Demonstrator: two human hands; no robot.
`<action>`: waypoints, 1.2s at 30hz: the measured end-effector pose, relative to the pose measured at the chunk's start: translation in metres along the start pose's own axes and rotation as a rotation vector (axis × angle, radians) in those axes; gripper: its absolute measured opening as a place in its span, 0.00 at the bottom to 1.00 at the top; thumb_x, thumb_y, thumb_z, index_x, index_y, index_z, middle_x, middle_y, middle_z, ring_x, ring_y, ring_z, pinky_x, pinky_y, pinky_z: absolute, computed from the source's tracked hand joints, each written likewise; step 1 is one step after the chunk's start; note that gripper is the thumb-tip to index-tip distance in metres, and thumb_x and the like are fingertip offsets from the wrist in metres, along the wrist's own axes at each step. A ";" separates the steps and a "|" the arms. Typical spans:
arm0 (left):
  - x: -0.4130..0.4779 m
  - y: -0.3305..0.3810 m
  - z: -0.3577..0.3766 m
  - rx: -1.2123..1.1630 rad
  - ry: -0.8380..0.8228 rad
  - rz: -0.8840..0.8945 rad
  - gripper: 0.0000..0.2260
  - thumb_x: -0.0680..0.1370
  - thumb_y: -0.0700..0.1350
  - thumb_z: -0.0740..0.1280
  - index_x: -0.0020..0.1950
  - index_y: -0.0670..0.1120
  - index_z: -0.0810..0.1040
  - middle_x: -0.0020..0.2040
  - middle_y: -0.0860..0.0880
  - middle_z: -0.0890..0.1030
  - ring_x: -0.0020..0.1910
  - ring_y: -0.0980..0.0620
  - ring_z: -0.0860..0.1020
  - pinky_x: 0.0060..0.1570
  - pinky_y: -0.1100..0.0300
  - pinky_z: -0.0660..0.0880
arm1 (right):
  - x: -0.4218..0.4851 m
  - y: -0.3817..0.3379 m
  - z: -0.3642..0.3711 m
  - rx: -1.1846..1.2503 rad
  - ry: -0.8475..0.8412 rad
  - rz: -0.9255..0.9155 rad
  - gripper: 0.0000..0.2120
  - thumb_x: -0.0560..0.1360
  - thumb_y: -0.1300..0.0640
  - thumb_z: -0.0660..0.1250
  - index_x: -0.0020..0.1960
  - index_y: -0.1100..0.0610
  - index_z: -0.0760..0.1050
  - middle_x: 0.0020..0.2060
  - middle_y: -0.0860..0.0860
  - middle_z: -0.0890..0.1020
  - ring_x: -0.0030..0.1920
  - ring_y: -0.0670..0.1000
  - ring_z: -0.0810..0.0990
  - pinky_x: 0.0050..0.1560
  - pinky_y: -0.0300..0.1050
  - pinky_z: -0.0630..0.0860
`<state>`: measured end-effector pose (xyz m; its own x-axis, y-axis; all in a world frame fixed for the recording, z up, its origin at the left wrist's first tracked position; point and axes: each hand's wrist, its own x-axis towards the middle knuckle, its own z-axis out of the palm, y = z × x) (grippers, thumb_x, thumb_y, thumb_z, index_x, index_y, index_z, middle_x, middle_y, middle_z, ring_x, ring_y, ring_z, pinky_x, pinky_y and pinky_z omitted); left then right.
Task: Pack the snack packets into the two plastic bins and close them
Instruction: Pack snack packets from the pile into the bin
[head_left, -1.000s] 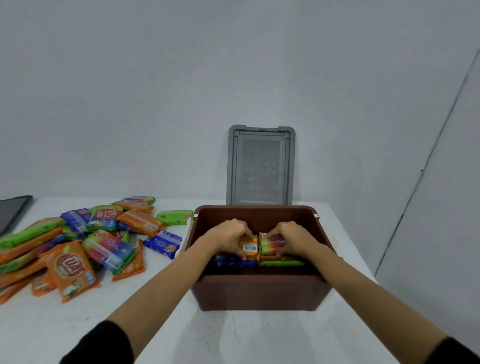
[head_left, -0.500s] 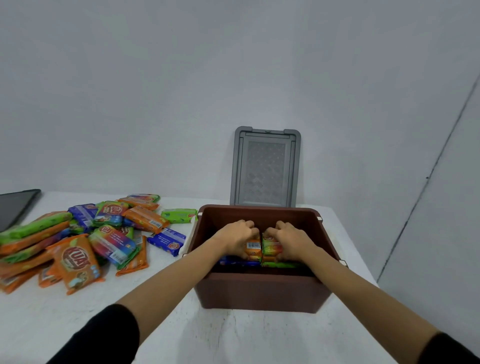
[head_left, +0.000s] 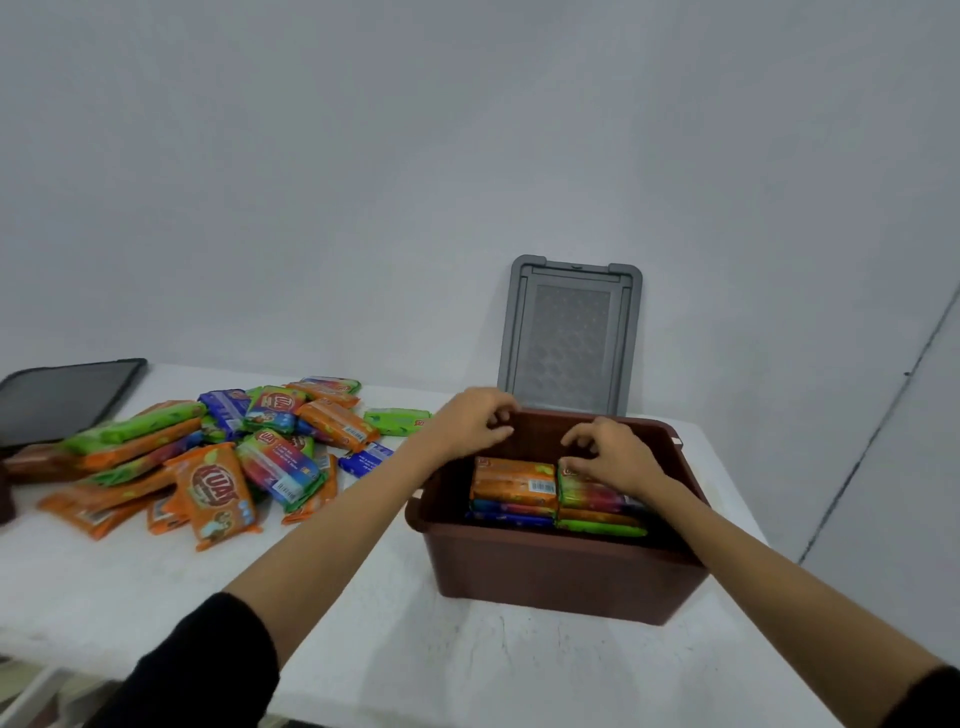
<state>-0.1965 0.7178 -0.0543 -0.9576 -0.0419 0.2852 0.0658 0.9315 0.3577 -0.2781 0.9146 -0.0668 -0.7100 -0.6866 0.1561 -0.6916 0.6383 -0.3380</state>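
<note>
A brown plastic bin (head_left: 561, 577) stands open on the white table, right of centre. Inside it lie two stacks of snack packets: an orange packet (head_left: 514, 480) tops the left stack and a green and multicoloured packet (head_left: 597, 496) tops the right one. My left hand (head_left: 470, 423) hovers over the bin's far left corner with loosely curled fingers and holds nothing. My right hand (head_left: 610, 457) rests on the right stack, fingers loosely curled. A loose pile of snack packets (head_left: 223, 457) covers the table to the left.
The bin's grey lid (head_left: 569, 338) leans upright against the wall behind the bin. A dark flat panel (head_left: 62, 395) lies at the far left. A brown object (head_left: 31, 462) shows at the left edge, partly hidden by packets. The table's right edge runs close to the bin.
Both hands pressed together on packets inside the bin before. They have since come apart and risen; the left hand is out over the rim. The camera has swung right and closer.
</note>
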 end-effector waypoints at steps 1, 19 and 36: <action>-0.004 -0.004 -0.012 -0.030 0.062 -0.008 0.13 0.75 0.42 0.68 0.59 0.43 0.77 0.52 0.45 0.80 0.48 0.49 0.79 0.48 0.61 0.74 | 0.004 -0.007 -0.004 0.042 0.037 -0.014 0.14 0.73 0.51 0.69 0.57 0.53 0.77 0.54 0.53 0.79 0.52 0.50 0.77 0.48 0.41 0.72; -0.234 -0.211 -0.135 0.119 0.322 -0.848 0.21 0.73 0.52 0.68 0.62 0.43 0.75 0.60 0.40 0.75 0.60 0.41 0.72 0.57 0.53 0.68 | 0.086 -0.281 0.108 0.179 -0.138 -0.382 0.21 0.72 0.55 0.68 0.65 0.54 0.72 0.59 0.57 0.78 0.58 0.57 0.75 0.55 0.49 0.75; -0.216 -0.303 -0.145 0.104 0.206 -1.030 0.27 0.78 0.59 0.59 0.74 0.48 0.62 0.71 0.39 0.66 0.70 0.40 0.63 0.68 0.47 0.64 | 0.096 -0.286 0.195 0.030 -0.299 -0.299 0.34 0.77 0.48 0.63 0.75 0.42 0.47 0.75 0.56 0.52 0.74 0.59 0.50 0.69 0.54 0.62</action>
<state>0.0312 0.3920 -0.0949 -0.4703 -0.8818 0.0359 -0.7860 0.4371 0.4372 -0.1229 0.5980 -0.1360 -0.4057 -0.9137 -0.0237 -0.8541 0.3882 -0.3462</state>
